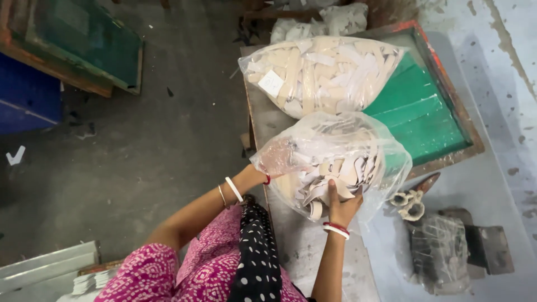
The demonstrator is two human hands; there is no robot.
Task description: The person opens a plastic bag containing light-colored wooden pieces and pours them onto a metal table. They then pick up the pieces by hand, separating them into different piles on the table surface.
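Note:
A clear plastic bag [358, 140] full of beige and white cut pieces lies on the table, its mouth toward me. My left hand [278, 158] is inside the bag, seen through the plastic and pressed against it. My right hand [340, 206] grips a bundle of curved beige pieces [321, 190] at the bag's near side. Behind it rests a second clear bag [319, 72], closed and stuffed with similar strips, with a small white tag on it.
A wooden-framed green screen [425, 106] lies under and right of the bags. A wrapped dark object [442, 251] and small rolls [411, 206] sit at the right. More framed screens [84, 45] lean on the floor at upper left.

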